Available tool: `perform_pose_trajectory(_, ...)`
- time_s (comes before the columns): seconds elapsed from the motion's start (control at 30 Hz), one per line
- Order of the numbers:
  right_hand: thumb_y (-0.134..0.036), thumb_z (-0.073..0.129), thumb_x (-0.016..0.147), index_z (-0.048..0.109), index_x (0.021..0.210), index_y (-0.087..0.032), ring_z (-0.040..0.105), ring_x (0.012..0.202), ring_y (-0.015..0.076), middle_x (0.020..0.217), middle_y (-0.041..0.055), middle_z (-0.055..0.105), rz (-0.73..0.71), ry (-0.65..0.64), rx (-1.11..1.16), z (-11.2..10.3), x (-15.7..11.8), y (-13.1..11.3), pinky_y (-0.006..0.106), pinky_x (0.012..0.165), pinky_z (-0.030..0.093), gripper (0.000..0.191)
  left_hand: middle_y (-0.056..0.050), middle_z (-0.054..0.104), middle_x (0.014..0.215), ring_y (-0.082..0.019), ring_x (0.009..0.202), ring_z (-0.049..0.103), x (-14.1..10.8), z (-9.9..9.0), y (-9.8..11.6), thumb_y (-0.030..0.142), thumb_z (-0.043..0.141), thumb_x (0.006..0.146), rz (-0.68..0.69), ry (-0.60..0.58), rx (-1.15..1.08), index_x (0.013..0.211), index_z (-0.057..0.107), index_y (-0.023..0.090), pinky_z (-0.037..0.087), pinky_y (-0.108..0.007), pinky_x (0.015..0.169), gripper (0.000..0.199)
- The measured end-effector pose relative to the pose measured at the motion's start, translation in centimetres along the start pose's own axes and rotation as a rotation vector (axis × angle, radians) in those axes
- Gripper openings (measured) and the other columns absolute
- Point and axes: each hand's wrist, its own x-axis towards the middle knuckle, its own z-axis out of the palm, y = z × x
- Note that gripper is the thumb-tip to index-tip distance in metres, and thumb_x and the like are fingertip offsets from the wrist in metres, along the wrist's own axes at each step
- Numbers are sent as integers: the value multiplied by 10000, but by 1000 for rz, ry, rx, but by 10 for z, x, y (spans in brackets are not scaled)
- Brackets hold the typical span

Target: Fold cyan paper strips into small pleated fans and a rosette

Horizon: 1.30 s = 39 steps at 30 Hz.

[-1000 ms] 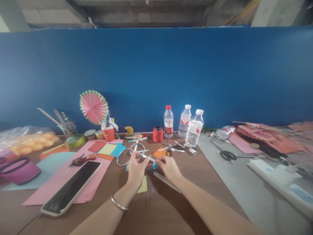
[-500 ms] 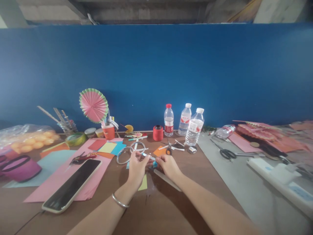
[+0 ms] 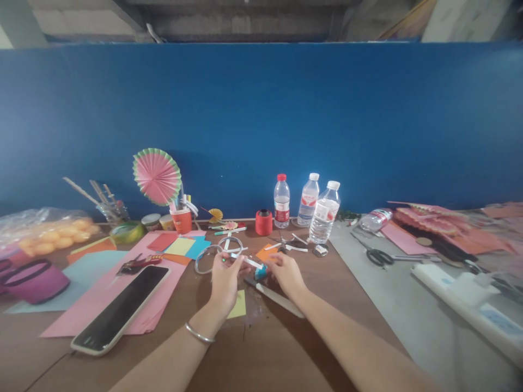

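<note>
Over the table (image 3: 245,365), the left hand (image 3: 226,279) pinched a white strip (image 3: 252,263) near one end, apparently to leave the other sticking out free. Beside that tip, near some blue paper (image 3: 260,273), the right hand (image 3: 287,277) was curled; whether it gripped anything was unclear.

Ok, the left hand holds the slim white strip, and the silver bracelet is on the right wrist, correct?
Not quite: the silver bracelet is on the left wrist, as the head view shows. The left hand does hold the slim white strip.
</note>
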Motion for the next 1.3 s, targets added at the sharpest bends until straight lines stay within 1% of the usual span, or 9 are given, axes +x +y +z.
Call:
perform_pose_trajectory(0.2,-455,479,744,613,787,-161,548,575,132,675,16,611,-86,-151,284,8,-9,-4,222,497,427,326,31,597,675,-149,593,628,-1,-2,0,245,667,627,53,-87,46,815,342,215,527,-313,581,377)
perform_pose_trajectory(0.47,-301,562,713,612,700,-153,524,506,124,555,-2,591,-186,-152,-53,5,-10,-7,221,495,389,156,56,595,618,-132,547,604,-7,-2,3,294,664,624,12,-173,102,825,378,223,480,-251,551,356)
perform_pose_trajectory(0.57,-263,574,722,622,676,-169,539,579,134,617,8,613,-363,-126,-208,-4,-9,-9,230,561,397,115,20,594,568,-147,529,586,2,-8,9,438,518,720,-62,-242,-18,834,440,199,459,-259,514,275)
perform_pose_trajectory(0.63,-253,566,746,632,693,-185,547,659,149,684,22,626,-552,-139,-287,-8,-9,-10,247,631,404,108,-27,607,568,-156,529,577,7,-10,14,511,426,747,-152,-318,-9,785,500,166,445,-265,498,355)
perform_pose_trajectory(0.73,-245,504,803,639,770,-206,545,791,171,793,48,630,-779,-204,-318,-12,-9,-9,279,735,403,145,-49,627,643,-133,563,568,10,-10,18,456,514,720,-219,-467,207,717,569,138,415,-222,492,323)
perform_pose_trajectory(0.8,-229,481,815,632,816,-211,538,835,178,830,58,623,-819,-199,-297,-12,-10,-8,292,759,405,152,-24,601,574,-102,503,528,8,-9,18,387,593,683,-234,-575,345,680,601,128,361,-185,447,259)
perform_pose_trajectory(0.93,-207,568,742,610,822,-202,545,824,178,825,48,612,-714,-122,-221,-9,-11,-7,295,749,422,90,15,548,478,-66,409,434,4,-7,16,324,644,646,-163,-611,421,659,630,127,289,-173,407,198)
perform_pose_trajectory(1.07,-227,612,676,567,948,-199,561,757,155,910,37,612,-516,-108,-133,-7,-12,-11,267,677,444,277,7,564,533,-101,496,486,7,-8,18,296,635,652,-17,-583,475,651,631,140,365,-209,501,157)
perform_pose_trajectory(1.3,-259,522,734,601,734,-157,539,597,122,670,8,598,-325,-177,2,-5,-7,-9,238,585,428,129,-19,636,646,-175,639,548,7,-8,23,295,594,674,223,-577,690,682,661,180,407,-253,624,134)
